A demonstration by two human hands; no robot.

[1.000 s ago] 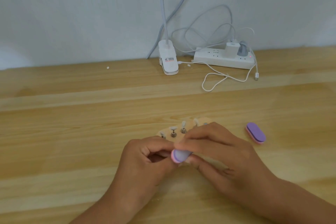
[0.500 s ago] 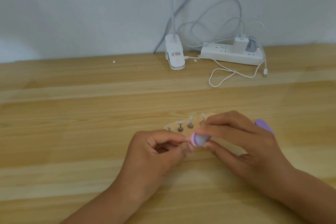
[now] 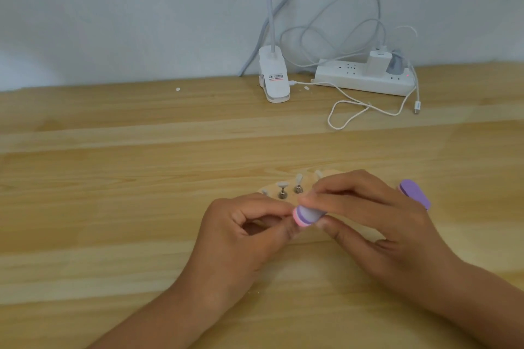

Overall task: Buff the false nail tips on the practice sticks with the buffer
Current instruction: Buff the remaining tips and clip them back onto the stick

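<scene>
My right hand (image 3: 377, 224) pinches a small purple and pink buffer block (image 3: 307, 216) between thumb and fingers. Its pink end meets the fingertips of my left hand (image 3: 243, 235), whose thumb and curled fingers pinch something tiny that stays hidden, likely a practice stick. Behind both hands lies a wooden stand (image 3: 286, 193) with several practice sticks upright in it, each topped by a pale nail tip (image 3: 282, 185). My hands cover the stand's near and right parts.
A second purple buffer (image 3: 416, 194) lies on the wooden table (image 3: 113, 207), just right of my right hand. At the back stand a white lamp clamp (image 3: 273, 79), a power strip (image 3: 365, 79) and loose white cables (image 3: 351, 110).
The buffer shifted right from its earlier spot, then a little back toward my left fingertips. The view panned slightly, so the second buffer is now partly behind my right hand.
</scene>
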